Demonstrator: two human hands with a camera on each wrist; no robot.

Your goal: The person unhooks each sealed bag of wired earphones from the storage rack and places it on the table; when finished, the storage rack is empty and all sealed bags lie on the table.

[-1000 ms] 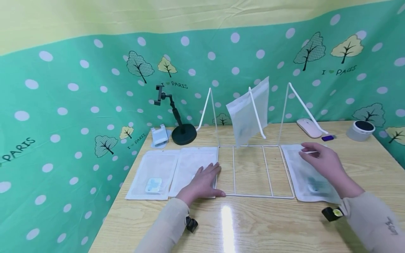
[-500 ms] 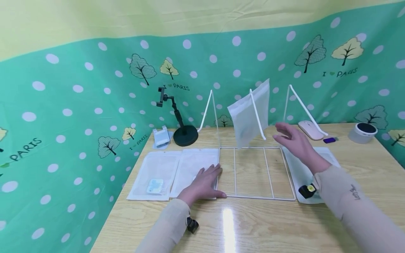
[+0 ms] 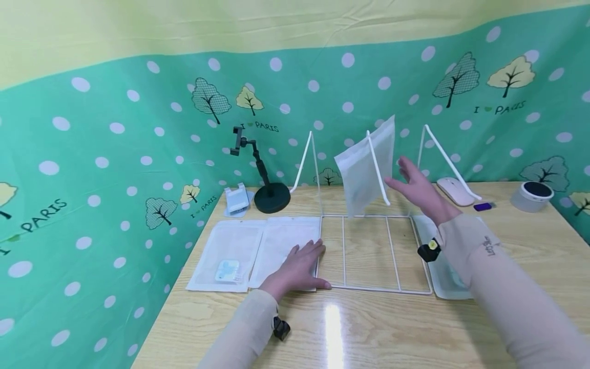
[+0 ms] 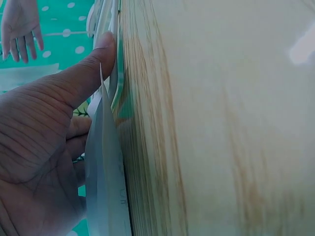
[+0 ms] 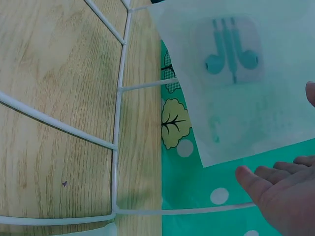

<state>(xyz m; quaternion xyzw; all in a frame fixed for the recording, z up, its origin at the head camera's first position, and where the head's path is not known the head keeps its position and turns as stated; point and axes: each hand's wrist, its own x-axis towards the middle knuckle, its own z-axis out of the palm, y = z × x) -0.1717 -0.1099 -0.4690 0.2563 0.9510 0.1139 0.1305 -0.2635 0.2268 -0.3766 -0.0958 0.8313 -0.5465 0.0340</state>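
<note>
A white wire rack [image 3: 369,290] stands on the table with three arms rising from its back. From its middle arm hangs a translucent white pouch [image 3: 357,177]; the right wrist view shows a pair of earphones [image 5: 230,56] inside it. My right hand [image 3: 417,187] is beside the pouch's right edge, fingers extended, holding nothing; a gap shows between fingertips and pouch in the right wrist view. At the rack's left front corner rests my left hand [image 3: 297,269], fingers spread, thumb along the front wire. Beneath it lies part of another white pouch [image 3: 290,230].
A pouch with a pale blue item [image 3: 227,270] lies far left; another pouch [image 3: 444,271] is right of the rack, partly under my forearm. Behind stand a black phone stand [image 3: 272,197] and a white holder [image 3: 237,199]. A mouse [image 3: 454,190], purple stick [image 3: 482,206] and round canister [image 3: 532,196] sit back right.
My right hand has left the pouch on the right, moving left and up to the hanging pouch, its fingers opening out. My left hand has stayed at the rack's corner.
</note>
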